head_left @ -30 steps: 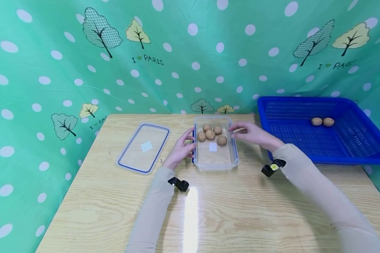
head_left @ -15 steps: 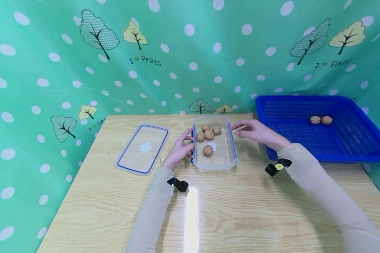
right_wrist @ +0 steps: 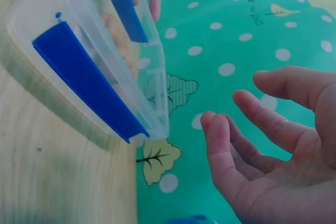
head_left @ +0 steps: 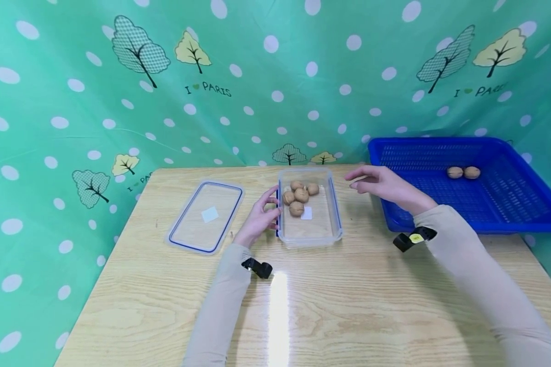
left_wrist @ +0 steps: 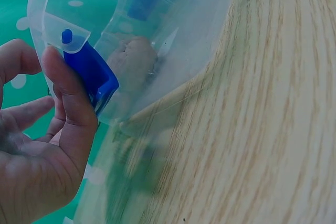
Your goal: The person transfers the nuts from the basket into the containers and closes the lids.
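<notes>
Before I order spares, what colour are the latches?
Blue; the latches show best in the right wrist view.

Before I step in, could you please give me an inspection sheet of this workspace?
Surface: light wood-grain table, with a bright streak of glare toward the front.
Job's things: open clear container with five walnuts visible inside; blue-edged lid lying flat to its left; blue basket at right with two walnuts, apparently overhanging the table's right edge.
Clutter: nothing seen.
Hands: left hand touches the container's left side; right hand is raised between container and basket, fingers loosely bent, holding nothing. A black device is worn on each wrist.
Cables: nothing seen.
Surroundings: green polka-dot cloth with tree prints hangs behind the table.
</notes>
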`<move>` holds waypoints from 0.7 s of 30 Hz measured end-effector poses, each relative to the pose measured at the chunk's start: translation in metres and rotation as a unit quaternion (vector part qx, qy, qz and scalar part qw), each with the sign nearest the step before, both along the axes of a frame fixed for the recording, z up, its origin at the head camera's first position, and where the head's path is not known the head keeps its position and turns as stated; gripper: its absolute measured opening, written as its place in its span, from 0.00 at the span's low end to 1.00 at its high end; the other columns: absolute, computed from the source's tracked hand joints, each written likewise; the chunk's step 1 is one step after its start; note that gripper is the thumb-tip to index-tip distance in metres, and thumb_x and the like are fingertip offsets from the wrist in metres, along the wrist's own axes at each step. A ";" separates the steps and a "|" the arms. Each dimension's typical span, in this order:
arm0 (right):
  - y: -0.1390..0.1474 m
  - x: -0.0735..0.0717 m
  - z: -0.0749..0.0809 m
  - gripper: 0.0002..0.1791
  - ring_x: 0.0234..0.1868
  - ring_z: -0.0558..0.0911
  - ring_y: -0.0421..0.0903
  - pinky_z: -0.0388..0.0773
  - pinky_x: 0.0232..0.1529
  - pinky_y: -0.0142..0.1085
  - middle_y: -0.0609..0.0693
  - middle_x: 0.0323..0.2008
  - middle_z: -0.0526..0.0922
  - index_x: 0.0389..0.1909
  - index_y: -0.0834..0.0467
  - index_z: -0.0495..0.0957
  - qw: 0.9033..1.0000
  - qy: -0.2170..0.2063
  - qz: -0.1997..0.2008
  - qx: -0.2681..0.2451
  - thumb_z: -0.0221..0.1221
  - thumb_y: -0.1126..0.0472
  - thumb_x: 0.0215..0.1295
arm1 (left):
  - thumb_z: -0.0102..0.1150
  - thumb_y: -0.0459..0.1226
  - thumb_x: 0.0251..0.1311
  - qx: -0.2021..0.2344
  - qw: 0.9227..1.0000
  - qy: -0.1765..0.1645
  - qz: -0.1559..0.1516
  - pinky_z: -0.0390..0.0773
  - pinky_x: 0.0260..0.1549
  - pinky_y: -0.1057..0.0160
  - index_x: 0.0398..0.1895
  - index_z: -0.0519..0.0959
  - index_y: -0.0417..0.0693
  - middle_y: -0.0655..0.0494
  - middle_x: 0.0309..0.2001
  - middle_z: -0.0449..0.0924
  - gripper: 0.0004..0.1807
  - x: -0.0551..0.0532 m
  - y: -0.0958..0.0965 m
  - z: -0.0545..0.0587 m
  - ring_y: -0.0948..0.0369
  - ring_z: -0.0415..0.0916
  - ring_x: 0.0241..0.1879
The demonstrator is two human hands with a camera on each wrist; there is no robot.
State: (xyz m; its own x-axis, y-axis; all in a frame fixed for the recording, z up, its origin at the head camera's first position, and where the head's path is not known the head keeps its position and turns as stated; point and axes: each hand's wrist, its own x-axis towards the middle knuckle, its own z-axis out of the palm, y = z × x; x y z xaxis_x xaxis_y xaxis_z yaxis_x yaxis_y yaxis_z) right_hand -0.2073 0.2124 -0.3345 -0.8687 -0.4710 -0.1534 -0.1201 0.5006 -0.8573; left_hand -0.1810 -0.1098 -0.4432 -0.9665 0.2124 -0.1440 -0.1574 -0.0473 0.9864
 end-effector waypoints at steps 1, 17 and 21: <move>0.002 -0.001 0.001 0.22 0.51 0.78 0.48 0.71 0.56 0.45 0.60 0.59 0.72 0.62 0.64 0.70 1.000 0.004 -0.001 0.001 0.53 0.58 0.71 | 0.49 0.23 0.62 0.000 1.000 -0.001 0.000 0.78 0.19 0.69 0.75 0.57 0.59 0.47 0.54 0.61 0.39 0.000 0.000 0.000 0.62 0.70 0.27; 0.039 -0.007 0.010 0.24 0.51 0.78 0.46 0.68 0.59 0.49 0.63 0.61 0.71 0.63 0.64 0.68 0.998 0.023 -0.050 0.011 0.52 0.54 0.73 | 0.50 0.24 0.62 0.005 1.000 0.001 -0.004 0.79 0.21 0.68 0.75 0.56 0.58 0.46 0.55 0.61 0.39 0.000 -0.001 -0.001 0.62 0.70 0.27; 0.050 -0.009 0.010 0.24 0.52 0.77 0.47 0.72 0.56 0.43 0.61 0.60 0.71 0.63 0.64 0.69 0.998 0.027 -0.051 0.013 0.52 0.53 0.73 | 0.50 0.24 0.62 0.008 1.000 -0.001 -0.003 0.79 0.20 0.68 0.75 0.57 0.59 0.45 0.55 0.61 0.39 -0.001 -0.001 -0.001 0.62 0.69 0.27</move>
